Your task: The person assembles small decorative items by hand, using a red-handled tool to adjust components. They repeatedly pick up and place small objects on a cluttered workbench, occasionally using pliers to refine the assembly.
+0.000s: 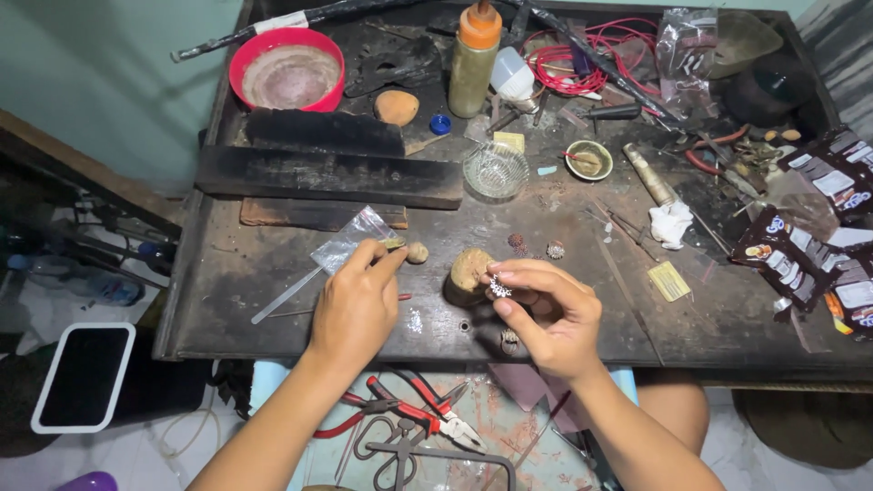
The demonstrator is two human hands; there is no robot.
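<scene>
1. A dark, cluttered workbench (273, 300) fills the view.
2. The left hand (355, 305) pinches a small clear plastic bag (350, 241) at its lower edge, above the bench.
3. The right hand (550, 314) grips a tiny silver filigree ornament (499, 287) between fingertips, just beside a round brownish block (468, 271).
</scene>
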